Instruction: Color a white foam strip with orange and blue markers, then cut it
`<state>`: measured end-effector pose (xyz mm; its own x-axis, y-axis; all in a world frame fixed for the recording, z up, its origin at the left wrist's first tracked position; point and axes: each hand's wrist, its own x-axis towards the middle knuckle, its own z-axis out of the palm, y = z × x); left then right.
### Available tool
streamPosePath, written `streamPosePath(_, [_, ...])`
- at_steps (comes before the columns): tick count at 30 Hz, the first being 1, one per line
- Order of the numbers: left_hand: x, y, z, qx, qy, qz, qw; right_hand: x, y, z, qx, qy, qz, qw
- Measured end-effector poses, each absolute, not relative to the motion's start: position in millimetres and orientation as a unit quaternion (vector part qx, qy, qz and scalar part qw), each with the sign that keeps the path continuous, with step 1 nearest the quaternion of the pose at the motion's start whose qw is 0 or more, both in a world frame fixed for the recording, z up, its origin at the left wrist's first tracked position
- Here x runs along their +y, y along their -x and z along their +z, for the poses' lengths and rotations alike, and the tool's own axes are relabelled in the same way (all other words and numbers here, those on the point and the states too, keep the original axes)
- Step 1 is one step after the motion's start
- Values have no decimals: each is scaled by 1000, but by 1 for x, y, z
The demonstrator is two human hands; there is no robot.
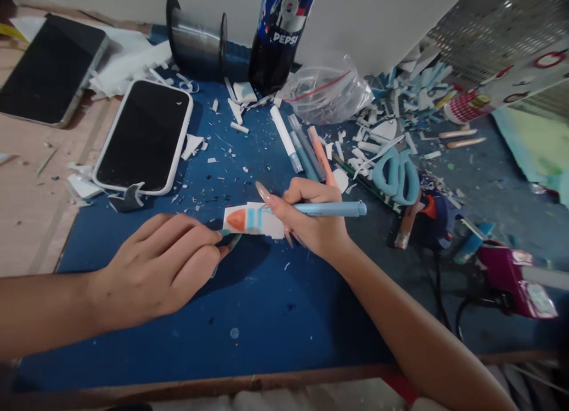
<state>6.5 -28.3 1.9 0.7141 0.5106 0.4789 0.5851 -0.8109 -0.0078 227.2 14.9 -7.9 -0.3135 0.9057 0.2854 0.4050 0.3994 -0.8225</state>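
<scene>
A small white piece of card or foam (272, 224) lies just above the blue mat, with an orange pointed shape and light blue stripes drawn on it. My left hand (155, 266) is closed at its left end, pinching the edge between long-nailed fingertips. My right hand (317, 224) grips a light blue marker (333, 209). Its tip is at the card beside the stripes, partly hidden by my fingers. Behind my right hand lie a white marker (284, 135) and an orange marker (320, 153), with other markers between them.
Two phones (144, 135) (51, 67) lie at the left. A Pepsi bottle (280, 41), a clear spool (198, 38) and a plastic bag (331, 94) stand or lie at the back. Rightward are blue-handled scissors (395, 174), foam scraps (400, 97) and a magenta device (511, 278) near black cables.
</scene>
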Motion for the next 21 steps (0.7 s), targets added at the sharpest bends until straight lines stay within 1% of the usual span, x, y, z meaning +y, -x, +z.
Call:
streamPosePath(14, [-31,-5,1,-313,919,-228,77,15,-224,-3,-760,446,279,382])
streamPosePath(21, [-30,-7,1,-309,917,-242,71,15,-225,-1,-770,428,292,373])
